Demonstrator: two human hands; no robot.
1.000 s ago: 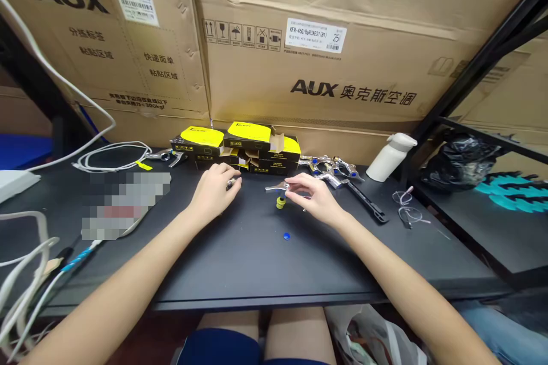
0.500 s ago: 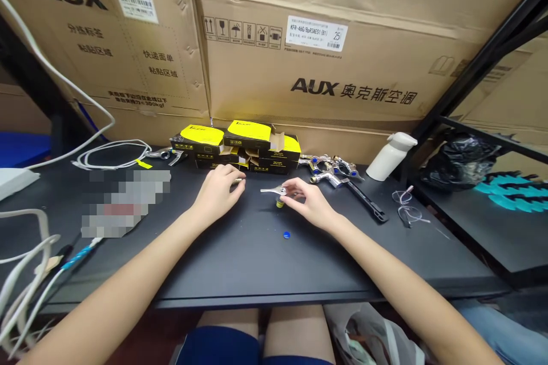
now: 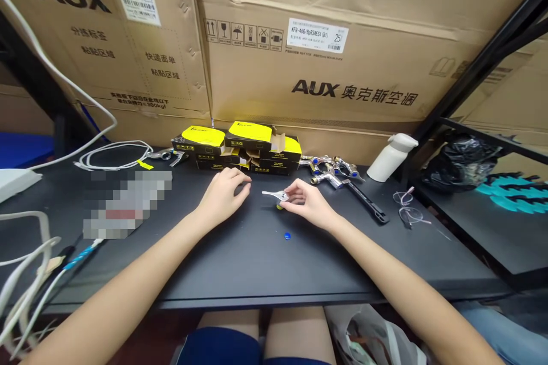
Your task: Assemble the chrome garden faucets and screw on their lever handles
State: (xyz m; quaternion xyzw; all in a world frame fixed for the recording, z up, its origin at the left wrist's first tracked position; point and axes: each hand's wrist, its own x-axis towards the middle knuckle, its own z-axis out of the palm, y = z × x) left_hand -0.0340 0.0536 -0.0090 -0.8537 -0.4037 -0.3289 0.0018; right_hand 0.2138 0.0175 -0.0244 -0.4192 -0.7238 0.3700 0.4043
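Observation:
My right hand (image 3: 306,200) pinches a chrome lever handle (image 3: 276,195) just above the desk. Its thin lever points left, and its round end shows between my thumb and fingertips. Below that end, a small yellow-green part (image 3: 279,206) is partly covered by my fingers. To the left, my left hand (image 3: 225,195) hovers with curled fingers, thumb and forefinger tips close together. Whatever it holds, if anything, is hidden. On the black desk (image 3: 257,273), nearer to me, lies a small blue disc (image 3: 287,236).
Black-and-yellow boxes (image 3: 250,135) are stacked behind my hands. Chrome faucet parts (image 3: 334,168) and a black-handled tool (image 3: 366,199) lie right of them. Farther right are a white bottle (image 3: 391,158) and glasses (image 3: 410,213). Cables (image 3: 115,153) and a blurred-out item (image 3: 128,205) are left.
My left hand has shifted slightly right, and the small brass-coloured piece seen at its fingertips is out of sight. The lever handle has tilted, its round face turning more toward me.

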